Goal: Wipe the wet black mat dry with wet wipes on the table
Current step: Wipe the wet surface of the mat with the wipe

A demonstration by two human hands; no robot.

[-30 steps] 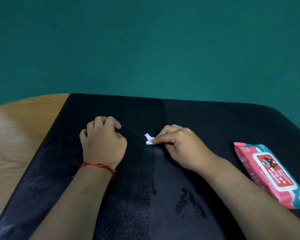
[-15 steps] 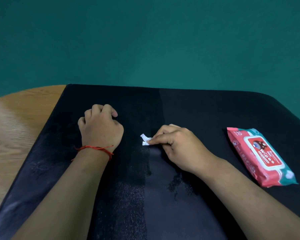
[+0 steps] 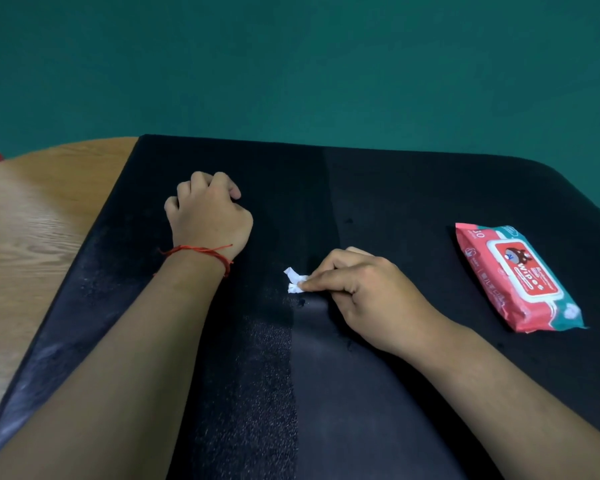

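Mat: the black mat point(image 3: 395, 188) covers most of the table from the centre to the right edge; a smooth, glossy strip runs from its middle to the near edge, with a speckled band just left of it.
Wipe: 1 small crumpled white wipe point(image 3: 294, 281) touches the mat near its centre, at the far end of the glossy strip.
Right hand: the right hand point(image 3: 368, 292) pinches the wipe between thumb and forefinger, other fingers curled under.
Left hand: the left hand point(image 3: 210, 216) rests on the mat, left of and farther than the wipe, clenched in a fist and holding nothing.
Wrist: a red string bracelet point(image 3: 201, 251).
Pack: 1 red and teal wipes pack point(image 3: 515, 277) lies flat on the mat's right side, well apart from the right hand.
Table: bare wooden table point(image 3: 32, 237) shows left of the mat.
Backdrop: teal wall point(image 3: 291, 64).
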